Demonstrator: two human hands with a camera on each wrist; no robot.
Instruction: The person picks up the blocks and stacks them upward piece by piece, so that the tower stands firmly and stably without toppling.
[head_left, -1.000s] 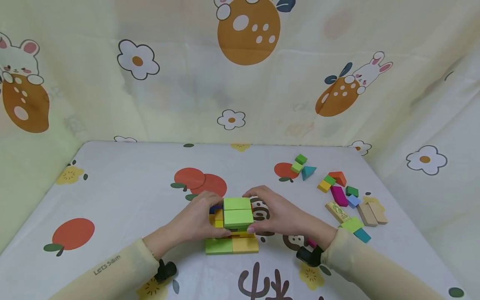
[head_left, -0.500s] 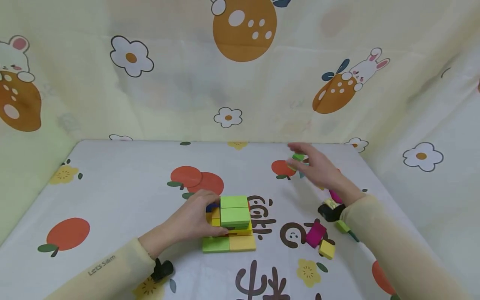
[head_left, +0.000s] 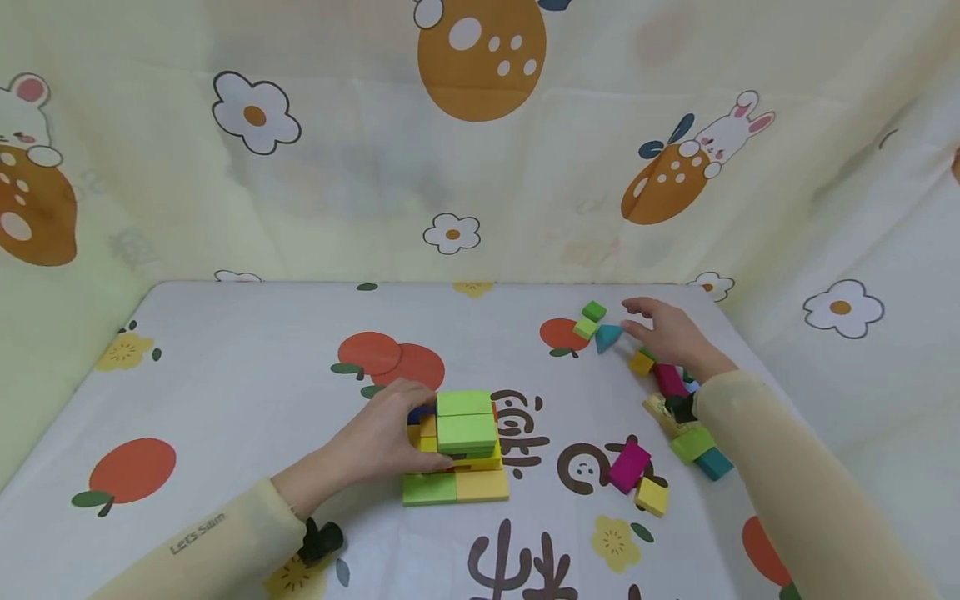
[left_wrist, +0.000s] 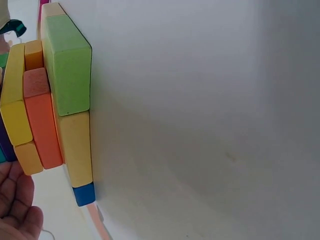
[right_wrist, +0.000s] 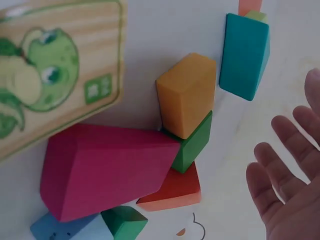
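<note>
**Inspector:** Cream backdrop cloth (head_left: pixel 352 192), printed with rabbits and daisies, stands behind a white printed tablecloth (head_left: pixel 247 392). Report left to right.

**Operator:** Left hand (head_left: pixel 375 437) first: I record its thumb at the near side and its fingers round the left side of the block stack (head_left: pixel 467 432), holding it. The stack stands near mid-table, light green blocks on top. Next come two green cubes (head_left: pixel 593 311) towards the far edge, then a teal triangular prism (head_left: pixel 608 337). Nearer me lie a magenta block (head_left: pixel 630 467) and a yellow block (head_left: pixel 651 497), just beside each other. The right hand (head_left: pixel 671 333) has its fingers apart, grasping nothing, close to the prism.

**Inspector:** Risks?

**Operator:** In my judgement, uneven pressure from the left thumb could skew the layers. The right wrist's black camera mount (head_left: pixel 681 408) sits low over the loose pile, so a dropped wrist could drag the printed wooden block (head_left: pixel 662 414).

**Inspector:** Edges and room?

**Operator:** I find the broadest room left of the stack. Rightward, the magenta and yellow blocks narrow the return path, and the pile sits towards the right edge. Behind the cubes, the far edge is near.
</note>
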